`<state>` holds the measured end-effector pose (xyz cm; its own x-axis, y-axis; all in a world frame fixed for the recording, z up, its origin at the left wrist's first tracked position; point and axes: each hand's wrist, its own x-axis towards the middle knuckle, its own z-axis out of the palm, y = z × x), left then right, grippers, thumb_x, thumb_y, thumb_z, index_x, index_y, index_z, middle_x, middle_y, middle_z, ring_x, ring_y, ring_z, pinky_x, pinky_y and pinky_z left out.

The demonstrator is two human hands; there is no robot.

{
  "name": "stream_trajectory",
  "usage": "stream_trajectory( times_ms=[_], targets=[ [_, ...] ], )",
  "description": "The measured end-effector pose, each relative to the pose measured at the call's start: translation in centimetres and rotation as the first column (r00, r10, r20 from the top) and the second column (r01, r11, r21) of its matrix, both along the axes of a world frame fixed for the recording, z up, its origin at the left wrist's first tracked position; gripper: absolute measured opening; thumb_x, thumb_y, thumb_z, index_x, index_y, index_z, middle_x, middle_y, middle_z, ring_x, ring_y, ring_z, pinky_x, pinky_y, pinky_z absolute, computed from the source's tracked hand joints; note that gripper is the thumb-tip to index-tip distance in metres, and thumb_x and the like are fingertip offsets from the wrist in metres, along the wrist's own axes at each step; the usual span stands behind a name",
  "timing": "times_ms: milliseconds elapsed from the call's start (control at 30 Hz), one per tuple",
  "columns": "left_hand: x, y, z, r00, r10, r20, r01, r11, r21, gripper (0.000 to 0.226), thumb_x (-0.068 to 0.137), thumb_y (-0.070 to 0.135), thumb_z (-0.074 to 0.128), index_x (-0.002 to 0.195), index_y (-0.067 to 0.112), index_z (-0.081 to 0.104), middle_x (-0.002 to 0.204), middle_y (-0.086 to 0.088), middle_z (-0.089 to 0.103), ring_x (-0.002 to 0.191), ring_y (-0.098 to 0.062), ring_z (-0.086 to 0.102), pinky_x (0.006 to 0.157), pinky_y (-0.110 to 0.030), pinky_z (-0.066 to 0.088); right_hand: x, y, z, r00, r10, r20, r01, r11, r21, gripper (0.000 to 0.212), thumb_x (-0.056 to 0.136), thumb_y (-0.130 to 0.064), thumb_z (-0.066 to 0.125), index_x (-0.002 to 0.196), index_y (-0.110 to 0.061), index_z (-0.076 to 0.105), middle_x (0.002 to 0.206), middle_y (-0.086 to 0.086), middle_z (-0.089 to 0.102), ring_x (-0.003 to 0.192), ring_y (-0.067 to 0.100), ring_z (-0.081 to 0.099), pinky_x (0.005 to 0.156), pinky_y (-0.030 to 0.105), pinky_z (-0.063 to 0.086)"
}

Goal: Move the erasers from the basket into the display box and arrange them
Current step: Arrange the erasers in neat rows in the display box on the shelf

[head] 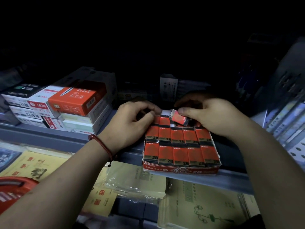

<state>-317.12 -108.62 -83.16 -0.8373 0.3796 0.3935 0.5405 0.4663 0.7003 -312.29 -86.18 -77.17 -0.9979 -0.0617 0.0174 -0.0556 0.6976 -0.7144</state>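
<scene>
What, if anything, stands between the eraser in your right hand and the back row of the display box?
Nothing visible does. The eraser, pinched in the right hand, hangs tilted over the back row of the display box; the left hand sits at that row's left end, beside the eraser.

Stacked red and white pen boxes (66,103) stand on the grey shelf (49,134), left. Yellow wrapped notebooks (137,177) lie on the level below.
</scene>
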Motion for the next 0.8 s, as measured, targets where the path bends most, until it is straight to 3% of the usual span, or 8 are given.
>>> stream_trajectory(
  times_ms=[167,267,400,433,500,633,800],
  targets=[
    [0.3,0.1,0.4,0.996,-0.087,0.028,0.086,0.996,0.038,0.025,0.095,0.036,0.069,0.115,0.023,0.074,0.102,0.009,0.077,0.095,-0.008,0.072,0.085,-0.039,0.058,-0.1,-1.1,-0.2,0.992,0.053,-0.116,-0.052,0.999,0.012,0.005,0.093,-0.039,0.066,0.093,-0.041,0.071,0.084,-0.026,0.069,0.081,-0.009,0.063,0.068,0.011,0.046],
    [0.3,0.2,0.6,0.993,-0.103,0.062,0.097,0.991,0.09,0.024,0.091,0.035,0.074,0.112,0.023,0.077,0.1,0.01,0.078,0.094,-0.007,0.072,0.085,-0.044,0.059,-0.1,-2.2,-0.3,0.979,0.047,-0.198,-0.045,0.999,0.013,0.005,0.091,-0.039,0.07,0.09,-0.036,0.066,0.077,-0.017,0.07,0.076,-0.007,0.064,0.065,0.012,0.048],
    [-0.1,-0.2,0.3,0.992,-0.093,0.087,0.075,0.978,0.194,0.02,0.088,0.03,0.078,0.105,0.022,0.079,0.092,0.002,0.078,0.075,-0.029,0.064,0.075,-0.056,0.055,0.0,-2.2,0.0,0.983,-0.005,-0.181,0.009,1.0,0.021,0.013,0.089,-0.039,0.072,0.082,-0.035,0.061,0.064,-0.027,0.065,0.065,-0.015,0.059,0.052,0.003,0.04],
    [-0.1,-0.3,0.2,0.989,-0.096,0.109,0.068,0.97,0.234,0.02,0.087,0.03,0.078,0.105,0.021,0.079,0.094,-0.003,0.078,0.08,-0.038,0.066,0.078,-0.059,0.055,0.0,-1.7,0.2,0.989,-0.035,-0.142,0.039,0.999,0.028,0.015,0.09,-0.038,0.071,0.079,-0.035,0.061,0.061,-0.029,0.064,0.062,-0.015,0.059,0.049,0.003,0.039],
    [-0.1,-0.4,0.3,0.979,-0.106,0.172,0.044,0.943,0.329,0.019,0.088,0.024,0.077,0.106,0.016,0.079,0.098,-0.012,0.078,0.094,-0.047,0.068,0.086,-0.062,0.055,0.2,-0.7,0.7,0.995,-0.075,-0.065,0.082,0.991,0.102,0.017,0.091,-0.038,0.069,0.075,-0.037,0.062,0.064,-0.018,0.066,0.066,-0.003,0.062,0.047,0.007,0.039],
    [-0.1,-0.2,0.3,0.974,-0.097,0.204,0.013,0.926,0.377,0.02,0.093,0.014,0.07,0.112,0.015,0.075,0.103,-0.013,0.077,0.099,-0.04,0.07,0.09,-0.047,0.058,0.4,0.3,0.7,0.998,-0.053,0.015,0.043,0.915,0.402,0.007,0.092,-0.038,0.066,0.088,-0.042,0.066,0.088,-0.018,0.064,0.075,-0.003,0.053,0.056,0.016,0.036],
    [-0.3,0.0,0.1,0.968,-0.115,0.222,0.017,0.916,0.401,0.017,0.094,0.014,0.069,0.108,0.012,0.077,0.102,-0.005,0.079,0.098,-0.025,0.075,0.086,-0.029,0.06,-0.2,0.1,0.1,0.999,-0.01,0.033,-0.005,0.906,0.423,0.015,0.088,-0.039,0.073,0.103,-0.04,0.07,0.094,-0.021,0.062,0.08,-0.004,0.054,0.06,0.015,0.037]
  ],
)
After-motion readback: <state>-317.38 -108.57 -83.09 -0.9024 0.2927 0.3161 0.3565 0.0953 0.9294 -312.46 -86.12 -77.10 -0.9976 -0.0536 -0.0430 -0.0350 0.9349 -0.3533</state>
